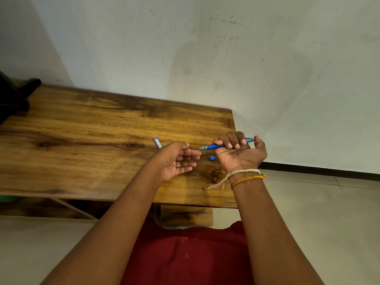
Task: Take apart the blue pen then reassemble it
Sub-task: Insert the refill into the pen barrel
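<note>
My right hand (239,150) is closed around the blue pen body (213,146), held level above the table with its tip pointing left. My left hand (178,159) hovers palm-up just left of the tip, fingers loosely apart and holding nothing. A small blue end plug (212,157) lies on the table between the two hands. The pen cap (157,142), blue and clear, lies on the table behind my left hand, partly hidden by it.
The wooden table (92,145) ends at its right edge (234,161) close under my right hand. A dark object (14,95) sits at the far left corner. A wall stands right behind the table, tiled floor to the right.
</note>
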